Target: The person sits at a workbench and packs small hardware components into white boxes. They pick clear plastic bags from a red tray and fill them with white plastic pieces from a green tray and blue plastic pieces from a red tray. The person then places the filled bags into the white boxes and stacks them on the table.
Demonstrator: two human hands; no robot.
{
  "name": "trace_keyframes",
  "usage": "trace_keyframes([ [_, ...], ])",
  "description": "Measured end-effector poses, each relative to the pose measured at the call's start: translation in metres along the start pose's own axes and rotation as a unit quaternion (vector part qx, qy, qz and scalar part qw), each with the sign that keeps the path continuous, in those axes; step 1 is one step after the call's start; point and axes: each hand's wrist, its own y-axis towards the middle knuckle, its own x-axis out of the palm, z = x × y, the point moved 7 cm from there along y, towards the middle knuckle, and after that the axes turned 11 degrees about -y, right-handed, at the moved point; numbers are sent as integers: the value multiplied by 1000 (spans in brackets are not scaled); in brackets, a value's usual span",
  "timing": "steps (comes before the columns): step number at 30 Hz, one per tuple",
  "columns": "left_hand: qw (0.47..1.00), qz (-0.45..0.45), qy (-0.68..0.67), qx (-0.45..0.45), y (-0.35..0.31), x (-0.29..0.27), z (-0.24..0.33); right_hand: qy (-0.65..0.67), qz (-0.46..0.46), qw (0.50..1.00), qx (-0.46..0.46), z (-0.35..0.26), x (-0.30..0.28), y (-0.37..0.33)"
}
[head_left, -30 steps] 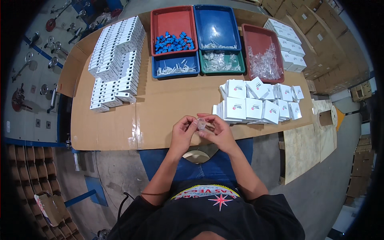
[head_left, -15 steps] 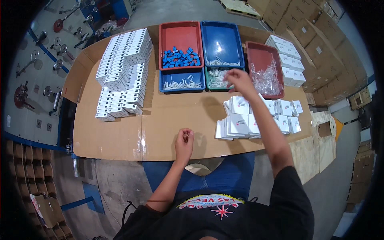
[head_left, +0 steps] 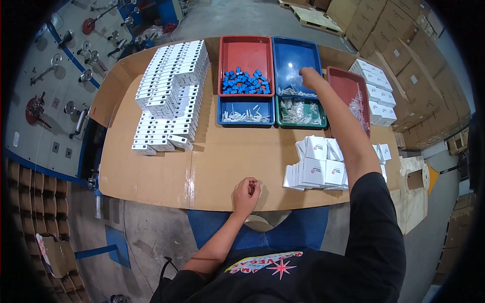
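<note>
My right hand [head_left: 311, 79] reaches over the large blue tray [head_left: 295, 53], with its back toward me and most of its fingers hidden. Small white pieces [head_left: 297, 91] lie along that tray's near end. Just in front is a green tray [head_left: 302, 125] of small clear plastic packets [head_left: 298, 111]. Close to the cardboard's front edge, my left hand [head_left: 246, 196] is closed with its fingers curled. What it holds, if anything, cannot be made out. To its right, white square packs [head_left: 313, 171] stand in rows, partly covered by my right forearm.
Blue connector-like parts [head_left: 245, 82] fill the near end of a red tray [head_left: 246, 53]; a small blue tray [head_left: 246, 124] holds white pins. Another red tray [head_left: 343, 76] contains clear bags. White boxes are stacked at left [head_left: 169, 96] and far right [head_left: 376, 93].
My right hand has moved from above the green tray to farther out over the large blue tray. My left hand stays curled near the front edge. The whole view has shifted slightly.
</note>
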Motion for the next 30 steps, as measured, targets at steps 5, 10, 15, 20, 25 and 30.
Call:
trace_keyframes([
  [5,1000,1,6,-7,-1,-1,0,-4,-7,996,-87,-6,-10,-7],
  [10,1000,-1,14,26,1,3,3,59,75,995,-21,18,-13,-23],
  [15,1000,8,19,14,1,3,0,282,103,940,161,54,1,-53],
  [20,999,1,29,21,1,4,3,561,68,805,183,73,27,-82],
  [25,999,-3,42,23,-1,6,6,517,76,829,199,59,12,-66],
  [30,999,-5,44,25,0,5,7,365,99,906,192,46,3,-52],
])
